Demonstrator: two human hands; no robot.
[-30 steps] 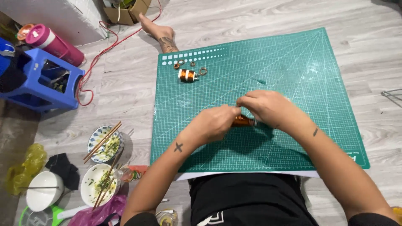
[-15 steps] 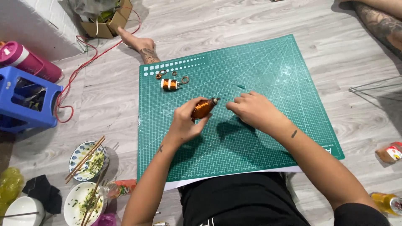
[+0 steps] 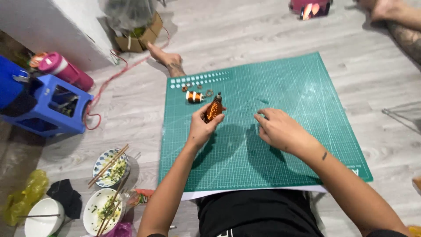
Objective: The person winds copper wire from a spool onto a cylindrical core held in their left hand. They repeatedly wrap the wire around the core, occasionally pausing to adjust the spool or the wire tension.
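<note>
The left hand (image 3: 202, 127) grips a copper wire coil (image 3: 213, 109) upright above the green cutting mat (image 3: 289, 87). The right hand (image 3: 280, 129) rests empty and loosely curled on the mat. A steady, firm grip suits the coil. A smaller spool (image 3: 194, 96) lies farther off; bowls with chopsticks (image 3: 109, 166) sit left on the wooden floor (image 3: 131, 118).

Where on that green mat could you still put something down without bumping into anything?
The green mat is bare across its far right part, beyond the right hand, and along the near edge between the forearms. It is crowded at the far left corner, where the small orange spool and tiny parts lie beside the orange piece that the left hand holds.
</note>
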